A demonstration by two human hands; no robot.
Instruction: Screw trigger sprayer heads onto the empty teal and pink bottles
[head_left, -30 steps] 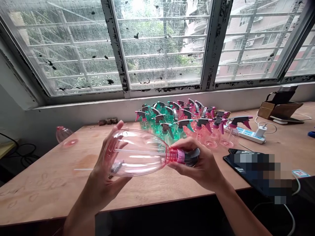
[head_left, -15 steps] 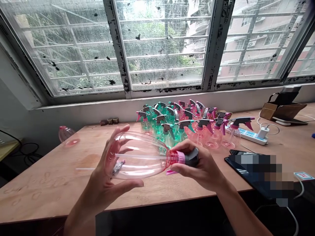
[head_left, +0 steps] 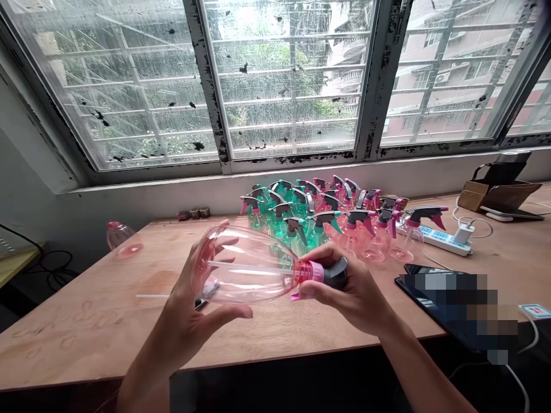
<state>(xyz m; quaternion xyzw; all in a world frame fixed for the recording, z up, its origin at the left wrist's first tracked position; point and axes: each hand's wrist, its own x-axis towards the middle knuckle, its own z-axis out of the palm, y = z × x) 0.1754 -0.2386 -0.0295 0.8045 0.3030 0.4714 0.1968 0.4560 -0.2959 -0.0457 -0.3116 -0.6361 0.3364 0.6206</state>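
I hold a clear pink spray bottle sideways above the wooden table. My left hand cups its base, fingers wrapped around the wide end. My right hand grips the grey and pink trigger head at the bottle's neck. A thin dip tube runs inside the bottle. Behind it stands a cluster of assembled pink and green spray bottles.
A lone pink bottle without a head lies at the far left of the table. A white power strip, a dark tablet and a brown box sit to the right. A loose white tube lies near my left hand.
The trigger head has turned in my right hand, so its pink lever now points down below the neck. My left hand shifted its fingers on the base.
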